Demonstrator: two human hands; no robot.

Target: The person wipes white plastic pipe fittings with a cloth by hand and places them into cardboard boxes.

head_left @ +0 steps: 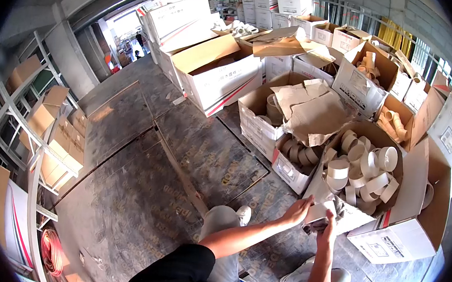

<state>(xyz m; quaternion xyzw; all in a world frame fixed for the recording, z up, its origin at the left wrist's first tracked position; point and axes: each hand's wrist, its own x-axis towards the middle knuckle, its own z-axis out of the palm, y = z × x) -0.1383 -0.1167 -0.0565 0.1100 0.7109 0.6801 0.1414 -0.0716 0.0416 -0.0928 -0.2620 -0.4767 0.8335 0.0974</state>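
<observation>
My left hand is closed on the left side of a short white pipe fitting, in front of an open carton. My right hand holds the same fitting from the right, its fingers round the edge. A dark grey rag shows beside the fitting, close to my right fingers; how it is held is hard to make out. Just beyond my hands stands an open carton full of loose white pipe fittings. One of its flaps reaches toward me, under and beside the hands.
More open cartons of fittings fill the right and back. A torn cardboard sheet lies over one. Metal shelving with boxes and a coiled red hose stand at the left. Dark floor panels run between. A distant person is near the doorway.
</observation>
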